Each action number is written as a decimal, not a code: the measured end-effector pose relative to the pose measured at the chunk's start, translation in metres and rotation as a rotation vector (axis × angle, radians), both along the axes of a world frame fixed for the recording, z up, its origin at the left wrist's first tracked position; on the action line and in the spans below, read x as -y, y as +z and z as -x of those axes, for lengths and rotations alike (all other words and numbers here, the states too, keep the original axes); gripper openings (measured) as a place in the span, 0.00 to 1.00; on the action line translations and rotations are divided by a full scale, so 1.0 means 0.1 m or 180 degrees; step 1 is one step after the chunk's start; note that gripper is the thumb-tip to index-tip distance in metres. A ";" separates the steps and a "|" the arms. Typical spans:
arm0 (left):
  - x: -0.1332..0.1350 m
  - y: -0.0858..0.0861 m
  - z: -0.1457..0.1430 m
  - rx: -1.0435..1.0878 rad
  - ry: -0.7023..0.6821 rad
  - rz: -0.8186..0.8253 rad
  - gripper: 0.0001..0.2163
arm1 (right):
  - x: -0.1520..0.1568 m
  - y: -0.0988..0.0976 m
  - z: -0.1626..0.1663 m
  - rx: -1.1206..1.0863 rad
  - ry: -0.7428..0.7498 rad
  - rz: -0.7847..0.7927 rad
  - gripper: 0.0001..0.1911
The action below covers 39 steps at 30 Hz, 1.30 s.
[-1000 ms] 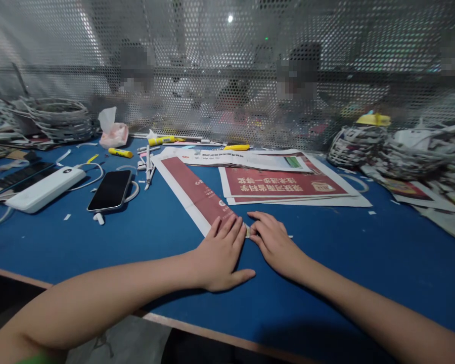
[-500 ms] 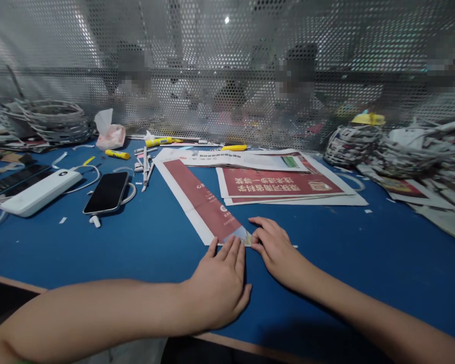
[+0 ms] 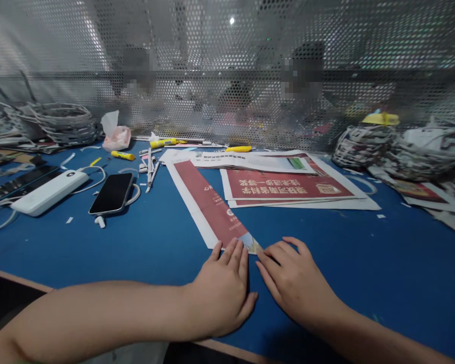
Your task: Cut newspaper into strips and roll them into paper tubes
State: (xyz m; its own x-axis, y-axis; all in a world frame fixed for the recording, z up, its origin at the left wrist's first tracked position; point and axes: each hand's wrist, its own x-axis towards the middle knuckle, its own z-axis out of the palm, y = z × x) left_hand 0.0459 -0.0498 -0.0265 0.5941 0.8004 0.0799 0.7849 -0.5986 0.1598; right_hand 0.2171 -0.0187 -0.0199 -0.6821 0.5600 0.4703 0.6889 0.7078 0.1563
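Observation:
A red and white newspaper strip [image 3: 220,212] lies slanted on the blue table, its near end cut to a point at the right. My left hand [image 3: 227,288] lies flat with fingers stretched over the strip's near edge. At the pointed corner, my right hand [image 3: 291,278] has its thumb and forefinger close together, pinching the paper tip. The rest of its fingers are curled above. Behind the strip lies a stack of red-printed newspaper sheets [image 3: 258,184], with a folded white newspaper piece [image 3: 250,162] across its top.
On the left are a phone [image 3: 111,193], a white power bank [image 3: 51,192] and an earbud [image 3: 100,221]. Glue sticks [image 3: 163,143] and rolled paper tubes [image 3: 149,169] lie farther back. Woven paper baskets [image 3: 66,124] stand at both sides, before a perforated metal screen [image 3: 212,101].
My right hand has shifted slightly right and nearer to me, its fingertips drawing together at the strip's corner. The left hand stays flat on the paper. The view has turned slightly.

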 end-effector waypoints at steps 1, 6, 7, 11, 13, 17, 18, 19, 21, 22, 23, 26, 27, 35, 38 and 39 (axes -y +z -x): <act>-0.01 0.01 0.00 0.0007 0.0008 0.0047 0.29 | 0.01 -0.01 0.00 0.0050 -0.0003 -0.0058 0.15; -0.06 0.05 0.00 -0.0033 -0.0004 0.0293 0.30 | 0.05 -0.09 0.00 0.0274 -0.0044 -0.0298 0.16; -0.08 0.06 0.01 -0.0049 -0.0006 0.0353 0.31 | 0.05 -0.10 0.00 0.0302 -0.0064 -0.0315 0.16; -0.13 0.08 0.02 -0.0035 -0.0033 0.0488 0.32 | 0.04 -0.15 0.00 0.0408 -0.0120 -0.0311 0.19; -0.15 0.08 0.04 -0.0018 -0.0076 0.0483 0.33 | 0.02 -0.16 0.00 0.0441 -0.0139 -0.0309 0.19; -0.20 0.06 0.07 -0.0027 -0.0131 0.0431 0.35 | 0.00 -0.16 0.02 0.0561 -0.0194 -0.0263 0.21; -0.21 0.06 0.08 -0.0026 -0.0147 0.0416 0.35 | 0.00 -0.16 0.02 0.0612 -0.0217 -0.0218 0.22; -0.22 0.05 0.09 -0.0023 -0.0167 0.0397 0.36 | -0.01 -0.16 0.02 0.0650 -0.0240 -0.0162 0.23; -0.25 0.05 0.10 -0.0022 -0.0227 0.0340 0.37 | -0.03 -0.18 0.00 0.0684 -0.0258 -0.0046 0.25; -0.26 0.04 0.11 -0.0025 -0.0257 0.0308 0.37 | -0.05 -0.19 -0.01 0.0692 -0.0240 0.0008 0.25; -0.27 0.04 0.12 -0.0028 -0.0277 0.0280 0.38 | -0.06 -0.21 -0.02 0.0709 -0.0209 0.0070 0.25; -0.32 0.03 0.14 -0.0009 -0.0310 0.0262 0.38 | -0.11 -0.22 -0.03 0.0798 -0.0185 0.0387 0.25; -0.33 0.03 0.15 0.0003 -0.0318 0.0272 0.39 | -0.12 -0.21 -0.03 0.0833 -0.0223 0.0549 0.26; -0.45 0.06 0.17 -0.0020 -0.0348 0.0451 0.41 | -0.17 -0.06 0.05 0.0970 -0.0518 0.1479 0.29; -0.48 0.07 0.17 -0.0043 -0.0317 0.0442 0.40 | -0.20 -0.08 0.03 0.0777 -0.0488 0.1533 0.30; -0.50 0.08 0.17 -0.0049 -0.0309 0.0437 0.39 | -0.22 -0.08 0.03 0.0710 -0.0460 0.1535 0.30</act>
